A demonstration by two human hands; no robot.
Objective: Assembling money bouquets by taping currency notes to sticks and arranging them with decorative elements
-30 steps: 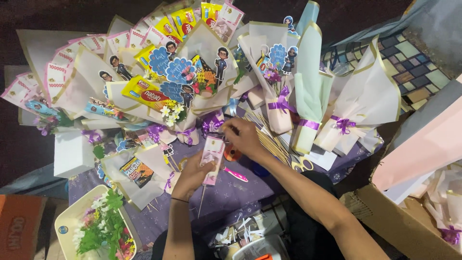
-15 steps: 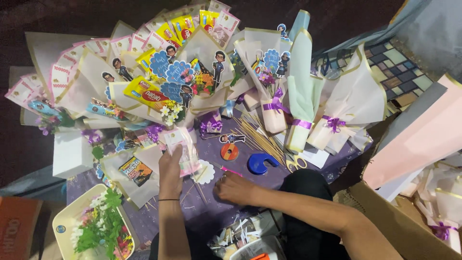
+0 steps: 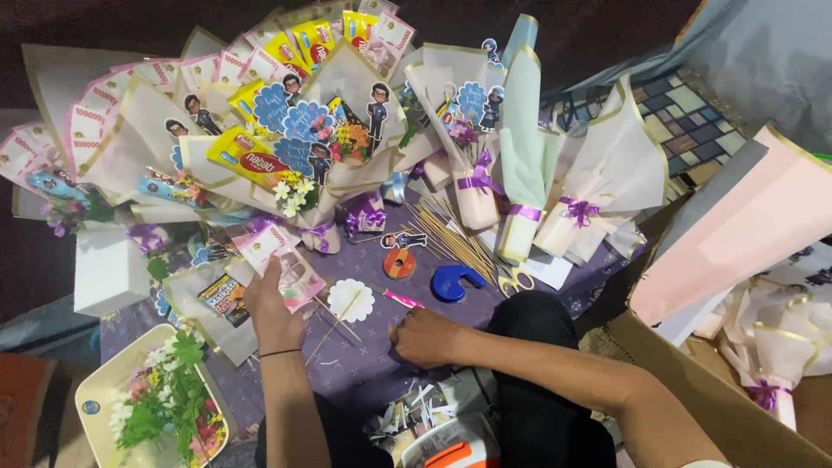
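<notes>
My left hand [image 3: 270,310] holds up a small pink paper note on a thin wooden stick [image 3: 290,269] above the purple cloth [image 3: 347,373]. My right hand [image 3: 423,336] rests low on the cloth with its fingers curled; whether it pinches anything is hidden. Between the hands lies a white scalloped paper disc on a stick [image 3: 351,300] and a pink-handled cutter [image 3: 400,299]. Just beyond are an orange tape roll [image 3: 399,263], a blue tape dispenser [image 3: 456,282] and a bundle of wooden skewers [image 3: 451,232].
Many paper-wrapped bouquets with snack packs, paper notes and cartoon cutouts [image 3: 303,130] fan across the back. Scissors [image 3: 515,279] lie by the skewers. A tray of artificial flowers [image 3: 165,403] sits lower left, a white block [image 3: 111,269] at left, pink wrapped bouquets [image 3: 737,234] right. Paper scraps [image 3: 416,412] lie near my knee.
My right hand has drawn back from the bouquets down to the cloth near me. My left hand has shifted left and tilted the pink note up.
</notes>
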